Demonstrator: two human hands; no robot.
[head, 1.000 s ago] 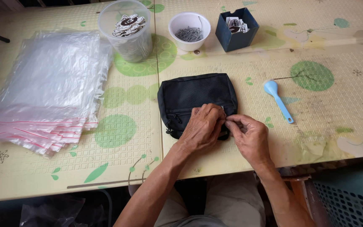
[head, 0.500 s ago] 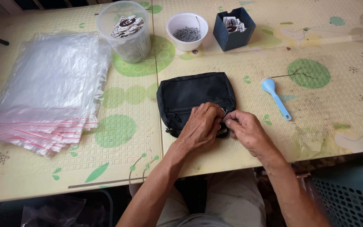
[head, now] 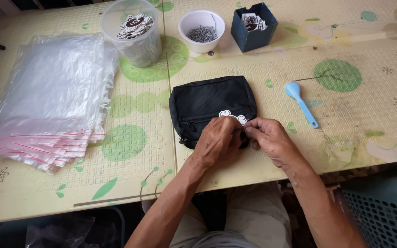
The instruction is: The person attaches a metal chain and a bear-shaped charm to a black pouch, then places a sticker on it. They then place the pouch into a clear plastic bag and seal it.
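Observation:
A small black zip pouch (head: 207, 103) lies flat on the table in front of me. My left hand (head: 218, 141) rests on its near right corner, fingers curled over the fabric. My right hand (head: 269, 139) meets it there, thumb and forefinger pinched together on something tiny that I cannot make out. A small white cartoon-shaped charm (head: 234, 116) shows on the pouch just above my fingers.
A stack of clear zip bags (head: 47, 96) lies at the left. At the back stand a clear tub of charms (head: 133, 34), a white bowl of small metal pieces (head: 202, 30) and a dark blue box (head: 253, 26). A light blue spoon (head: 300, 103) lies to the right.
The white charm has come into sight above my fingers on the pouch. Both hands stay at the pouch's near right corner with only small finger movements.

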